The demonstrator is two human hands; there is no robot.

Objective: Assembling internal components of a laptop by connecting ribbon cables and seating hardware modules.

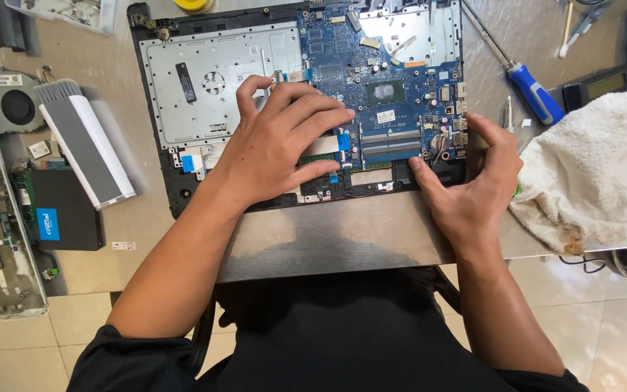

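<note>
The right hand [473, 185] was clamped on the near right corner of the opened black laptop base [161, 145], thumb on the front edge and fingers on the side, while the left hand [277, 145] was pressed flat and ungripping, fingers spread, on the blue motherboard [408, 80] at the middle of the shiny metal worktable [342, 232]. A white crumpled cloth [582, 174] was seen just right of the laptop and a black solid-state drive [63, 214] to the left. Further back, a blue-handled screwdriver [524, 80] was laid beside the board.
</note>
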